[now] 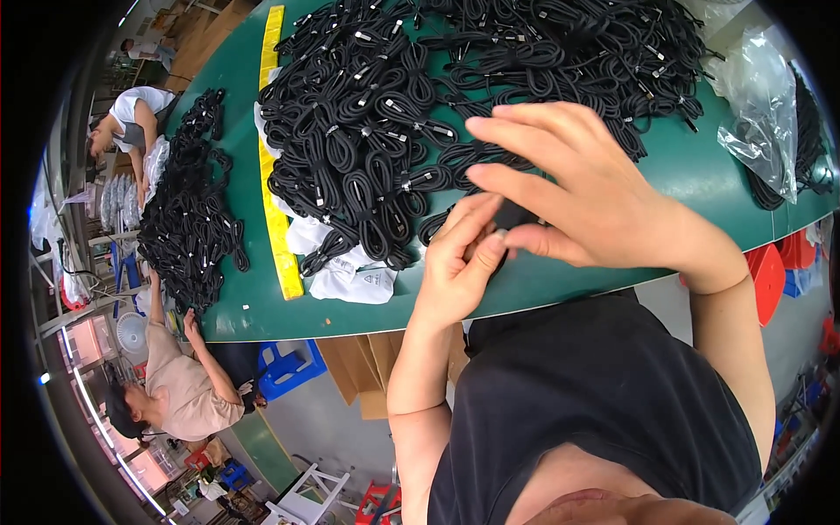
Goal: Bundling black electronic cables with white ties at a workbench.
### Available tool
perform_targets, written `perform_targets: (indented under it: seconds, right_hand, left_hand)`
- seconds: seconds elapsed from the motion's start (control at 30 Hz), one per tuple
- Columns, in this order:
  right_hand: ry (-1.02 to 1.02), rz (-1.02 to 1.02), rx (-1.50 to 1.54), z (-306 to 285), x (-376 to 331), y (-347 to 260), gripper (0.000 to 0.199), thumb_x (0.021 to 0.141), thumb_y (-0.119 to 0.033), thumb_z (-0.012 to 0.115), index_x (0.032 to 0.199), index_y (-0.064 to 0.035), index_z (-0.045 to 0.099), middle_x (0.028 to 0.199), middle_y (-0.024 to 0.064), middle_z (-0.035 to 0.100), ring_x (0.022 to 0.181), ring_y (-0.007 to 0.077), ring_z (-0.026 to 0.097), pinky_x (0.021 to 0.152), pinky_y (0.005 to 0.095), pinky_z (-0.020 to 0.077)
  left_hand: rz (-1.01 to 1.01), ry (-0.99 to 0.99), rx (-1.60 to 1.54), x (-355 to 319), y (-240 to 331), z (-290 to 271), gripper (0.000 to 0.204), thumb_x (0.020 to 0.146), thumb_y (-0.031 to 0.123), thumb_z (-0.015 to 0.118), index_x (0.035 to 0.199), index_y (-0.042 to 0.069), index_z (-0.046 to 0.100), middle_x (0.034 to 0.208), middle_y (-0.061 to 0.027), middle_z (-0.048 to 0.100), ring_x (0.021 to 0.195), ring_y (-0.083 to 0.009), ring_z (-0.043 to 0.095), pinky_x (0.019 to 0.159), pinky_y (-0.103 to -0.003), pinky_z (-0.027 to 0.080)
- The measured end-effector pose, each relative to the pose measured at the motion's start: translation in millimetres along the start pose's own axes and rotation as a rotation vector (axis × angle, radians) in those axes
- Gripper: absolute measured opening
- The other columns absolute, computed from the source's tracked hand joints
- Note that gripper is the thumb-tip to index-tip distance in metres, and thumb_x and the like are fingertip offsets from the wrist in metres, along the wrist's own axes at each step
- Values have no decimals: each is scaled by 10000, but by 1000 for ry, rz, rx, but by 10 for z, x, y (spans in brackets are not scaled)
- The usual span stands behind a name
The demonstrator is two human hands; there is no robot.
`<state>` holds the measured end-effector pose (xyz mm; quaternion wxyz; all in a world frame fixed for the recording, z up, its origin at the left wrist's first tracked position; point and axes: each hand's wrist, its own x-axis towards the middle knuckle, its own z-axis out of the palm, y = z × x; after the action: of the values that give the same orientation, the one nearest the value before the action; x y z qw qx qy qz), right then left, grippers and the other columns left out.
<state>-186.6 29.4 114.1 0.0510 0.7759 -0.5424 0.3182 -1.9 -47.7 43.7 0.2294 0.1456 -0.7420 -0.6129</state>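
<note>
My left hand (464, 254) is closed near the table's front edge, thumb and forefinger pinched together. At its fingertips is something black (516, 213), mostly covered by my hands, so its kind cannot be made out. My right hand (573, 188) hovers just over it, fingers stretched out and spread, its thumb close to my left thumb. Right beyond both hands lies a big heap of coiled black cables (359, 131) with metal plug ends, bundled one by one. A second mass of black cables (595, 52) spreads across the far right.
A yellow strip (273, 175) crosses the green table (332, 322), beside white bags (354, 280). Left of it lies another cable pile (192, 201), with two people alongside. A clear plastic bag (761, 109) rests at right. A blue stool (289, 367) and cardboard box (359, 372) stand below.
</note>
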Motion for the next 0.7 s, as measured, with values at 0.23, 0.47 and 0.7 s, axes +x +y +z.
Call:
perform_targets:
  seconds: [0.23,0.47,0.7]
  right_hand:
    - [-108,95,298,153,-199,139,353,761,-151,630,1080,-59,508,739,83,523,616,260,552,520,343,455]
    - [350,-251,2,496,-336,5,380,692,-99,653,1041,13,553,761,111,532,537,193,489,462,277,398]
    - [3,-125,146,291,-239,-39,400,749,-253,598,1088,-50,538,1086,113,527,851,232,522,755,388,396]
  left_hand:
    - [-7,238,-724,-54,39,3,359,842,117,588,1133,-29,435,1117,-194,493,761,-177,573,651,-275,492]
    - [125,413,-1032,31,-50,53,489,846,221,587,1233,-18,409,980,-171,568,755,-149,552,592,-250,458]
    - [-17,399,-932,-57,-147,172,410,826,259,617,1107,-17,503,1036,-118,573,958,-207,548,852,-342,443]
